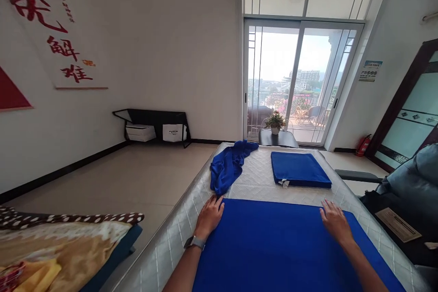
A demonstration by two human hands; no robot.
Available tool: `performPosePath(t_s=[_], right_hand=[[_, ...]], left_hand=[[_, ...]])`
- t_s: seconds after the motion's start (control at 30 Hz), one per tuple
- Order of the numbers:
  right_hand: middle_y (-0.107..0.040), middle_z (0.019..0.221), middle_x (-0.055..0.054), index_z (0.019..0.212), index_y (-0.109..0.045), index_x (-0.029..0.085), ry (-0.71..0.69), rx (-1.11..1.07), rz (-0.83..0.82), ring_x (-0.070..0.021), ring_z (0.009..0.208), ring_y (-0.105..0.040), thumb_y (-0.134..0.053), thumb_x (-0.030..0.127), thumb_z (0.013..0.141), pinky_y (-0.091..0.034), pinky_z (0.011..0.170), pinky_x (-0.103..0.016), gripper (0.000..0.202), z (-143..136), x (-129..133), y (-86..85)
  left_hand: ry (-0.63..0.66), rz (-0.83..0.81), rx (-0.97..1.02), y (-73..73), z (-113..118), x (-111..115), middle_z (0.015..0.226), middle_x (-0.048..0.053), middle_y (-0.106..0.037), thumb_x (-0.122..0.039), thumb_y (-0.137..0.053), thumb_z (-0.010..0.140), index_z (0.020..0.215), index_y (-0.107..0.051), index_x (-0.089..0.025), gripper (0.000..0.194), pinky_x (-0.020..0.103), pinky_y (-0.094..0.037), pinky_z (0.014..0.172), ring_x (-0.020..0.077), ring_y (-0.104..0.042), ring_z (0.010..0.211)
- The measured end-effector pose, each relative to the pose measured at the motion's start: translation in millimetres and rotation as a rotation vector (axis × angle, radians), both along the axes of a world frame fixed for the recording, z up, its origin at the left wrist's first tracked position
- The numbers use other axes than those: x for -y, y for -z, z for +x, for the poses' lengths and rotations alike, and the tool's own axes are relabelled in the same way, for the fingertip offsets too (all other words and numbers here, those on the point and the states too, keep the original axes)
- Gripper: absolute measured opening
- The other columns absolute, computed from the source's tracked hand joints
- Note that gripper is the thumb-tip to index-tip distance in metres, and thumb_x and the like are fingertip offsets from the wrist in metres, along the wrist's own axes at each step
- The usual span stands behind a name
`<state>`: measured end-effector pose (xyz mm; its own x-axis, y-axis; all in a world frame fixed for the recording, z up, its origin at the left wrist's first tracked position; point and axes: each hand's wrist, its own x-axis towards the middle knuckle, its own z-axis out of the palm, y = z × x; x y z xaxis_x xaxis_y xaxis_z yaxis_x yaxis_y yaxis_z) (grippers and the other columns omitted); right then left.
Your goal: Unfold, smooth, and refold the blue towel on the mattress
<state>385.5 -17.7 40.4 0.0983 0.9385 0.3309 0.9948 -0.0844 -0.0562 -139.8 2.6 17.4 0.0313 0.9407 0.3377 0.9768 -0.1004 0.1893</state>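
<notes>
A flat blue cloth (pixel 284 246) is pressed at its far corners by the left hand (pixel 209 216) and right hand (pixel 334 221), palms open, nothing gripped. A folded blue towel (pixel 299 169) lies far right, seemingly finished; a crumpled blue towel (pixel 228 166) is left unfolded far left.

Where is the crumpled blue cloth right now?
In the head view, the crumpled blue cloth lies on the mattress's left edge, just beyond the left hand, left of the folded cloth.

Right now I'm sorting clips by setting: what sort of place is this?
Probably a massage or therapy room: a padded table under a blue towel, a second folded towel, and glass balcony doors.
</notes>
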Motion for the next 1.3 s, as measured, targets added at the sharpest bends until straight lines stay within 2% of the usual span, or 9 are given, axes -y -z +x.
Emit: performPosePath(t_s=[0.13, 0.27, 0.37, 0.47, 0.67, 0.8, 0.93, 1.07, 1.3], right_hand=[[-0.055, 0.146, -0.008, 0.14, -0.056, 0.02, -0.402, -0.087, -0.042, -0.0241, 0.139, -0.043, -0.031, 0.038, 0.098, -0.028, 0.119, -0.044, 0.051, -134.0, 8.0, -23.2], [-0.054, 0.147, -0.006, 0.142, -0.054, 0.024, -0.712, -0.215, -0.076, -0.0224, 0.14, -0.042, -0.033, 0.037, 0.1, -0.028, 0.12, -0.043, 0.048, -253.4, 19.8, -30.9], [-0.048, 0.151, -0.006, 0.146, -0.048, 0.024, -0.817, -0.277, -0.142, -0.0238, 0.142, -0.039, -0.037, 0.041, 0.099, -0.027, 0.12, -0.044, 0.051, -315.9, 17.7, -28.4], [-0.04, 0.156, -0.006, 0.151, -0.041, 0.022, -0.809, -0.277, -0.239, -0.0249, 0.146, -0.033, -0.038, 0.042, 0.098, -0.025, 0.121, -0.046, 0.056, -350.0, 7.3, -20.2], [-0.032, 0.16, -0.006, 0.155, -0.033, 0.02, -0.777, -0.287, -0.264, -0.0223, 0.149, -0.024, -0.034, 0.044, 0.1, -0.016, 0.123, -0.045, 0.06, -358.5, -5.8, -3.9], [-0.03, 0.161, -0.005, 0.154, -0.033, 0.02, -0.784, -0.278, -0.274, -0.0218, 0.15, -0.022, -0.033, 0.046, 0.1, -0.015, 0.123, -0.044, 0.06, -357.5, -6.6, -2.4], [-0.029, 0.161, -0.006, 0.155, -0.031, 0.02, -0.787, -0.273, -0.281, -0.0219, 0.15, -0.021, -0.031, 0.047, 0.1, -0.014, 0.123, -0.046, 0.061, -353.7, -8.6, -2.9], [-0.026, 0.162, -0.007, 0.155, -0.03, 0.017, -0.752, -0.26, -0.309, -0.0218, 0.151, -0.019, -0.027, 0.047, 0.101, -0.014, 0.123, -0.044, 0.062, -335.2, -10.8, -4.6], [-0.022, 0.163, -0.007, 0.157, -0.025, 0.015, -0.641, -0.212, -0.335, -0.0213, 0.151, -0.016, -0.02, 0.049, 0.101, -0.012, 0.123, -0.043, 0.065, -278.4, -10.9, -8.6]], left_hand=[[-0.005, 0.013, 0.003, 2.0, -0.1, -0.9, 0.144, 0.012, -0.057, -0.037, -0.036, 0.101, 0.14, -0.056, -0.019, 0.047, 0.042, -0.033, 0.117, 0.0261, -0.045, 0.139], [-0.011, 0.002, -0.001, 1.5, 0.5, -0.3, 0.145, 0.01, -0.057, -0.037, -0.036, 0.101, 0.14, -0.055, -0.02, 0.047, 0.042, -0.034, 0.116, 0.0256, -0.045, 0.139], [0.007, 0.002, -0.027, 1.7, -0.4, -0.5, 0.142, 0.013, -0.059, -0.034, -0.036, 0.101, 0.14, -0.055, -0.017, 0.047, 0.044, -0.034, 0.116, 0.0266, -0.047, 0.137], [0.03, 0.023, -0.047, 4.2, -2.9, -1.7, 0.143, 0.013, -0.057, -0.032, -0.036, 0.1, 0.14, -0.055, -0.017, 0.046, 0.045, -0.035, 0.116, 0.027, -0.047, 0.137], [0.034, 0.047, -0.068, 10.4, -5.4, -4.8, 0.142, 0.012, -0.059, -0.03, -0.037, 0.099, 0.139, -0.055, -0.02, 0.045, 0.045, -0.035, 0.116, 0.027, -0.047, 0.137], [0.059, 0.045, -0.064, 9.3, -4.6, -4.2, 0.141, 0.012, -0.059, -0.028, -0.038, 0.099, 0.139, -0.055, -0.02, 0.045, 0.046, -0.035, 0.116, 0.0278, -0.048, 0.137], [0.014, 0.044, -0.068, 5.5, -2.4, -2.8, 0.142, 0.016, -0.057, -0.03, -0.038, 0.1, 0.14, -0.055, -0.015, 0.046, 0.044, -0.034, 0.116, 0.0283, -0.048, 0.136], [-0.008, 0.033, -0.059, 2.3, -0.2, -1.8, 0.141, 0.013, -0.059, -0.032, -0.038, 0.1, 0.138, -0.057, -0.017, 0.045, 0.041, -0.033, 0.116, 0.0259, -0.048, 0.136], [-0.009, 0.023, 0.015, 0.2, 0.9, -0.8, 0.142, 0.012, -0.059, -0.034, -0.038, 0.1, 0.138, -0.057, -0.019, 0.045, 0.042, -0.033, 0.117, 0.0265, -0.047, 0.137]])
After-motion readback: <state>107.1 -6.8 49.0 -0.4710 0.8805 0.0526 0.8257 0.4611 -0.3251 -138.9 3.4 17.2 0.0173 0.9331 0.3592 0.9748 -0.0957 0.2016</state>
